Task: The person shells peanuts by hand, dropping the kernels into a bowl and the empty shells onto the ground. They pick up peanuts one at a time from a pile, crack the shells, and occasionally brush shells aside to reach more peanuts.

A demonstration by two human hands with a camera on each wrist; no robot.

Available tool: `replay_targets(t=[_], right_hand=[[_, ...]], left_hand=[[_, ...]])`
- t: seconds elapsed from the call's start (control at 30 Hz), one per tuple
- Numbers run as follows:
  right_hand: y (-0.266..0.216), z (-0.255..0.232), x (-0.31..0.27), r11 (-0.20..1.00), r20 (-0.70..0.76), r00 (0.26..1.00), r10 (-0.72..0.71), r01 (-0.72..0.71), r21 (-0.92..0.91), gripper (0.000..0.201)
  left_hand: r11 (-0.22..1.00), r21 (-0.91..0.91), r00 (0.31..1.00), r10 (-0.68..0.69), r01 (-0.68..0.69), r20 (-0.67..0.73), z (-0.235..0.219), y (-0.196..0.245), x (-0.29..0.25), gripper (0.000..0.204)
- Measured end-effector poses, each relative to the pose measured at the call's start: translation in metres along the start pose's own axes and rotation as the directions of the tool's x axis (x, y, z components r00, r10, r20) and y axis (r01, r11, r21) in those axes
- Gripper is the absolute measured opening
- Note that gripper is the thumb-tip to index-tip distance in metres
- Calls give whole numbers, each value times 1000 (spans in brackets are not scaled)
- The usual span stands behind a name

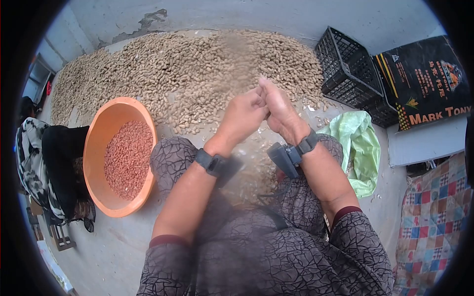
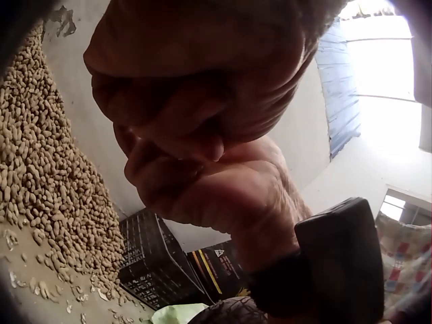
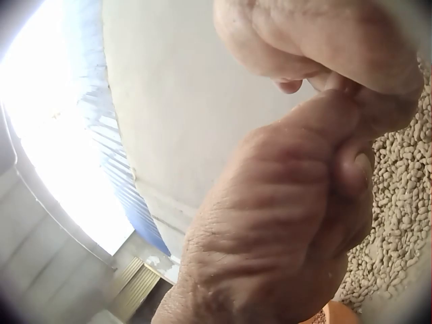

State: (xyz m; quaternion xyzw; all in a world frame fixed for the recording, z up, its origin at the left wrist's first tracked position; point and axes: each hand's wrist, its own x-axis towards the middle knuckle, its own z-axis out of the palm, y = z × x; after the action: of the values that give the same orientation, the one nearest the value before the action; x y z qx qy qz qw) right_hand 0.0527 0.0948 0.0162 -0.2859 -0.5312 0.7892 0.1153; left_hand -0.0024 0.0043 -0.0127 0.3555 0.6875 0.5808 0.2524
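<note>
Over a broad heap of unshelled peanuts (image 1: 187, 64), both hands meet in front of the knees. My left hand (image 1: 242, 116) has its fingers curled in, with its thumb side against the right hand. My right hand (image 1: 281, 108) faces it, fingertips pointing away from the body. In the left wrist view the curled fingers of the left hand (image 2: 196, 74) sit right above the right hand (image 2: 209, 189). From the right wrist, the left hand (image 3: 277, 209) shows bent fingers meeting the right hand (image 3: 324, 40). Cannot tell what is between the fingers; they hide it.
An orange basin (image 1: 94, 163) of shelled reddish peanuts stands at the left. Black plastic crates (image 1: 348, 71), a dark printed sack (image 1: 424, 79) and a light-green bag (image 1: 363, 148) are at the right. Loose shells (image 1: 252, 172) lie between the legs. A patchwork cloth (image 1: 434, 217) hangs lower right.
</note>
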Motion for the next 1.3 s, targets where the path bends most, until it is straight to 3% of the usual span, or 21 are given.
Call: replay_targets(t=[0.07,0.1,0.13,0.17,0.23,0.27,0.4,0.57,0.73,0.83,0.9,0.97,1.17,1.3], right_hand=[[-3,-4,1,1000,-15,1000,0,0,0,44],[-10,-13,2,1000,138,990,21,-19,-15,44],[-15,-18,2,999,289,956,43,-35,-33,44],[-17,-20,3,999,294,955,40,-32,-35,44],[-24,-21,1,991,178,980,-94,109,-74,42],[-28,-23,-3,984,187,972,-140,157,-82,31],[-27,-28,-4,941,232,952,-198,250,-226,23],[-22,-18,-7,883,230,906,-355,406,-236,18],[-20,-11,-10,850,150,896,-417,443,-285,14],[-20,-11,-11,802,165,870,-464,492,-340,13],[-19,-11,-11,750,182,843,-505,534,-391,12],[-19,-13,-11,688,220,808,-547,583,-431,12],[-28,-19,-15,856,204,893,-400,444,-264,17],[-29,-21,-15,858,234,890,-391,445,-257,18]], left_hand=[[995,-100,1000,17,-15,24,-1,-3,1,20],[995,-100,1000,19,-17,20,-5,3,0,20],[927,-371,997,-42,61,60,-11,11,-1,17],[781,-608,990,-88,140,115,-16,16,-2,14],[728,-661,983,-148,184,110,-21,16,0,13],[672,-716,982,-153,188,114,-23,17,-2,14],[507,-842,975,-199,185,95,-26,14,0,14],[496,-854,984,-153,160,95,-27,12,1,13],[504,-849,986,-124,158,110,-28,12,1,12],[573,-814,991,-131,94,22,-30,14,0,12],[713,-695,994,-111,87,11,-31,15,0,11],[697,-710,993,-111,102,34,-33,13,1,11],[612,-778,990,-56,138,132,-36,17,0,10],[597,-791,988,-16,133,154,-35,17,0,12]])
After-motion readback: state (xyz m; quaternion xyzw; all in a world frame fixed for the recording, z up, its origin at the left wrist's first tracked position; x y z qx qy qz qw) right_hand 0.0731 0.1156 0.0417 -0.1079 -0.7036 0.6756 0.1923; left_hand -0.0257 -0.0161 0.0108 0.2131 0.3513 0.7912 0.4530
